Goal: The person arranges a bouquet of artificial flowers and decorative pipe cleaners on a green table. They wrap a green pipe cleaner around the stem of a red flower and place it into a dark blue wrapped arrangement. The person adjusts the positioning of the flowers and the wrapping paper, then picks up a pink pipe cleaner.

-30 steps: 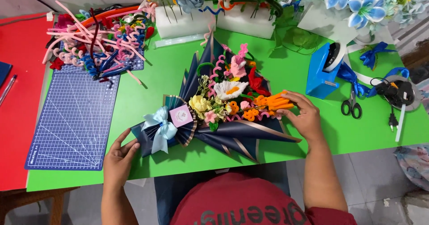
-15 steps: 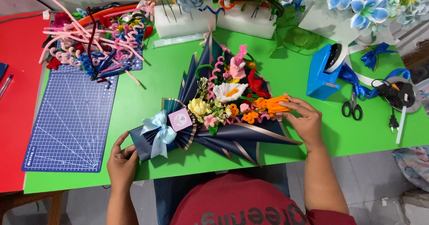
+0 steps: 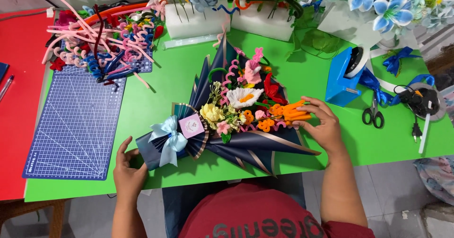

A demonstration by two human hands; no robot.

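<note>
A bouquet (image 3: pixel 236 110) of pipe-cleaner flowers lies on the green table (image 3: pixel 175 82), wrapped in dark blue paper with a light blue bow (image 3: pixel 168 136) and a small pink tag. My left hand (image 3: pixel 126 169) holds the bouquet's handle end at the near left. My right hand (image 3: pixel 321 124) rests on the wrap's right side, its fingers pinching the orange flower (image 3: pixel 294 111). A white daisy-like flower (image 3: pixel 243 96) sits in the middle of the bunch.
A blue cutting mat (image 3: pixel 75 120) lies left, with a pile of pipe cleaners (image 3: pixel 101 34) behind it. White foam blocks (image 3: pixel 196 20) with flowers stand at the back. A blue tape dispenser (image 3: pixel 345 77), scissors (image 3: pixel 373 112) and a glue gun (image 3: pixel 421 101) lie right.
My left hand has slid closer onto the handle end. My right hand keeps working at the orange flower, and the bouquet has hardly shifted.
</note>
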